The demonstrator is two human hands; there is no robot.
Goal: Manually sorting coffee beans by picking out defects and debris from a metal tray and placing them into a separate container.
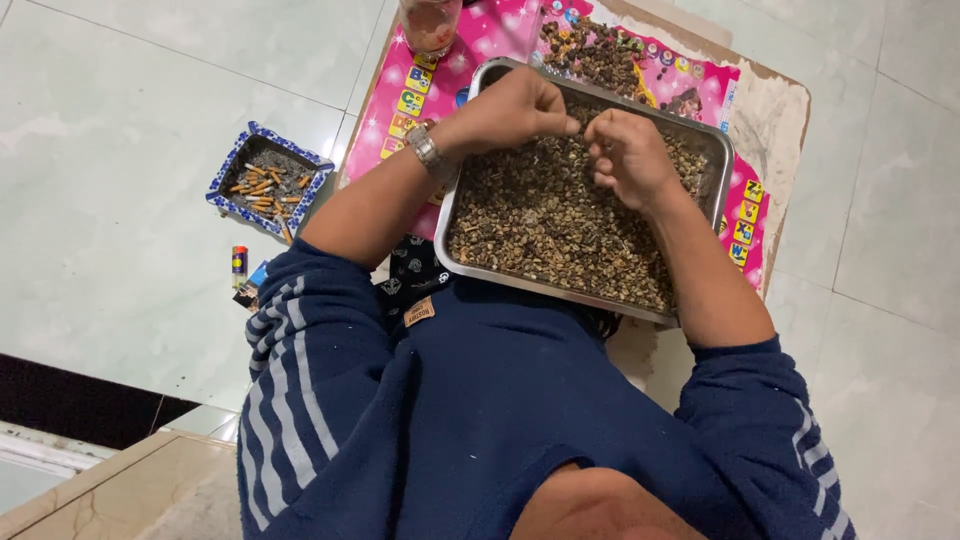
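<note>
Head view: 1 steel tray [474, 185] full of brown seeds [545, 225], on pink mat [480, 45]. Left hand [515, 105] & right hand [625, 150] over tray, fingertips pinched on a seed each. 1 ashtray [268, 180], 1 lighter [239, 265] on floor.

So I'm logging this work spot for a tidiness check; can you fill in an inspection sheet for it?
Surface: pink printed mat on a low board, over pale floor tiles.
Job's things: metal tray full of small brown seeds; a second seed pile on the mat.
Clutter: blue ashtray with butts, lighter, glass jar.
Grippers: left hand and right hand meet over the tray, fingers pinched; what they grip is too small to tell.
Cables: nothing seen.
Surroundings: tiled floor, wooden edge lower left.
</note>
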